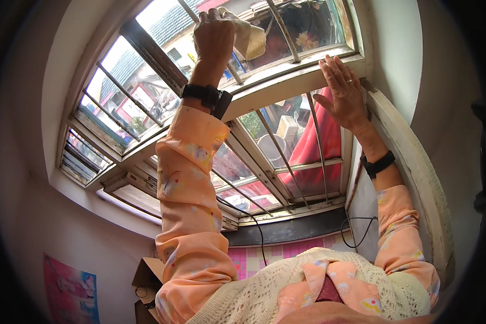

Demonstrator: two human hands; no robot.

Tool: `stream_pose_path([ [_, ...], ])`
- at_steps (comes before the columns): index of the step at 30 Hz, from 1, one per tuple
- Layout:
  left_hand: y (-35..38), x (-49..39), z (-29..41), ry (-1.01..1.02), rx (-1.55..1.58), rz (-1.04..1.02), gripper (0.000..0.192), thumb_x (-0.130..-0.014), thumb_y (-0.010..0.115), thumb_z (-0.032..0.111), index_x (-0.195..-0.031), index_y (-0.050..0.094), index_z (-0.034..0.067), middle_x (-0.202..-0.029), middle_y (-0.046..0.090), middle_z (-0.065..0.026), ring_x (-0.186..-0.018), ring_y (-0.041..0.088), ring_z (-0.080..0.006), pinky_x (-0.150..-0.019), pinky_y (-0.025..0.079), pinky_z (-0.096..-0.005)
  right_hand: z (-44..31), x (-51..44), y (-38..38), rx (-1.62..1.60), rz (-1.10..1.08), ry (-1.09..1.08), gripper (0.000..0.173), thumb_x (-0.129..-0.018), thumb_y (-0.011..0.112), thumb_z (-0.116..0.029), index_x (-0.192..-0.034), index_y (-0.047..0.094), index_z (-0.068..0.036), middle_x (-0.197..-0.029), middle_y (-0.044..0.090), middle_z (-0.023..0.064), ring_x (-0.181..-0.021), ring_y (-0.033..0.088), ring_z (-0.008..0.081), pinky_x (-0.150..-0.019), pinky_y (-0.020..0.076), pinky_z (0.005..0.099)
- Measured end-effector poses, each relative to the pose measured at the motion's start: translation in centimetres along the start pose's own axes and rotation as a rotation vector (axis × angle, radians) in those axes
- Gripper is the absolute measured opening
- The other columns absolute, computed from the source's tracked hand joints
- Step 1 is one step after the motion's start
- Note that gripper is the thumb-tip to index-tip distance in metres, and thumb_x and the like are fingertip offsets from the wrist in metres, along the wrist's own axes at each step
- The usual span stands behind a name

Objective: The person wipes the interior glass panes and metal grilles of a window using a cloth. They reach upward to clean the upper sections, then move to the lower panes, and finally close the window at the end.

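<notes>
My left hand point(214, 40), raised high, grips a pale cloth point(252, 41) in front of an upper window pane point(263, 24). The cloth hangs out to the right of my fingers, near the metal bars. My right hand point(343, 95) lies with fingers extended against the white window frame point(358, 65) at its right corner, holding nothing. A ring is on one of its fingers. Black bands circle both wrists. Whether the cloth touches the glass cannot be told.
Metal bars point(283, 32) cross the window. An open casement point(413, 162) stands at the right. Black cables point(260, 231) hang below the frame. A cardboard box point(148, 273) is at the lower left, with a poster point(71, 289) on the wall beside it.
</notes>
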State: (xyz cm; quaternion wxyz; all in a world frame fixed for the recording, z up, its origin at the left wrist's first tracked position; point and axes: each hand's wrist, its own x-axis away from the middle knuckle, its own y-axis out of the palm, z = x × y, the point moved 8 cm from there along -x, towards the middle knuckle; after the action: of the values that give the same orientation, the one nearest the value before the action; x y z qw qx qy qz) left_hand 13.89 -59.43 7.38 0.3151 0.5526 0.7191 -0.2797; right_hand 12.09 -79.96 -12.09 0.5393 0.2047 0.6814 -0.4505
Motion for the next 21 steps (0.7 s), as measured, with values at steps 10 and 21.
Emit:
stream_pose_path([
  [10,2.4,2.9,8.1,0.007,0.833,-0.454,0.019,-0.081,0.064,0.008,-0.098,0.071,0.008,-0.094,0.063,-0.0131,-0.091,0.065,-0.0319,-0.075,0.054,-0.0423,-0.1,-0.2,-0.9,-0.044,-0.048,0.011,0.079,-0.083,0.073,-0.035,-0.149,0.038,-0.01,-0.153,0.041,0.0111,-0.147,0.03,0.0274,-0.117,0.0238,0.0455],
  [21,-2.3,4.2,-21.5,-1.028,0.525,-0.1,0.022,-0.079,0.068,0.007,-0.097,0.059,0.0,-0.076,0.066,-0.0127,-0.062,0.065,-0.0164,-0.052,0.051,-0.0302,0.1,0.0,-0.4,-0.011,-0.056,-0.02,0.079,-0.089,0.064,-0.049,-0.152,0.035,-0.011,-0.154,0.039,0.0103,-0.148,0.028,0.0274,-0.117,0.0194,0.0442],
])
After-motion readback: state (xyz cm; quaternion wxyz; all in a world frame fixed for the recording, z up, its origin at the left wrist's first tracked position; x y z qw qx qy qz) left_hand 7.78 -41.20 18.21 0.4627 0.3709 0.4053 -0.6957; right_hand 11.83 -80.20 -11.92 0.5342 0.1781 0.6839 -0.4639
